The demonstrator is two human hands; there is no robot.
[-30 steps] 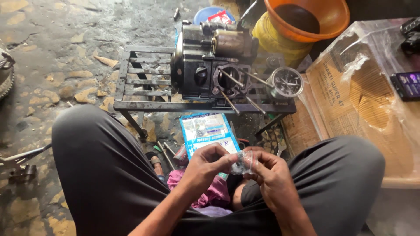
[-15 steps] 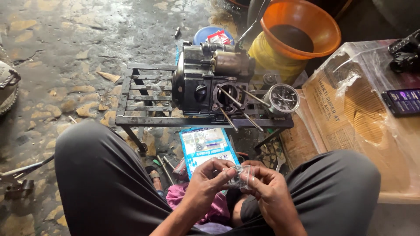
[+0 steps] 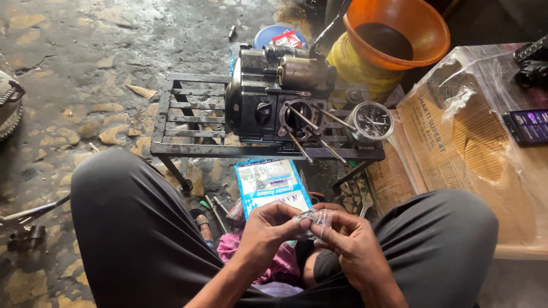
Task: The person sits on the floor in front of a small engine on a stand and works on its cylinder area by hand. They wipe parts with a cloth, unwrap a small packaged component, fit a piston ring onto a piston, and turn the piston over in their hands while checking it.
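Between my knees, my left hand (image 3: 268, 232) and my right hand (image 3: 351, 239) both pinch a small clear plastic packet (image 3: 313, 221); what is inside it is too small to tell. Just beyond the hands a blue-and-white printed pack (image 3: 269, 183) lies on the ground. Farther ahead a black motorcycle engine (image 3: 274, 97) with long studs sticking out sits on a low metal stand (image 3: 182, 122).
A round silver part (image 3: 371, 121) rests at the stand's right end. An orange funnel (image 3: 397, 31) sits on a yellow can behind. A plastic-wrapped cardboard box (image 3: 479, 142) with a phone (image 3: 528, 126) on it stands to the right. Tools and a pink rag (image 3: 228, 245) lie underfoot.
The view has shifted slightly; both hands stay together on the clear packet, working it between the fingertips. Nothing else has moved.
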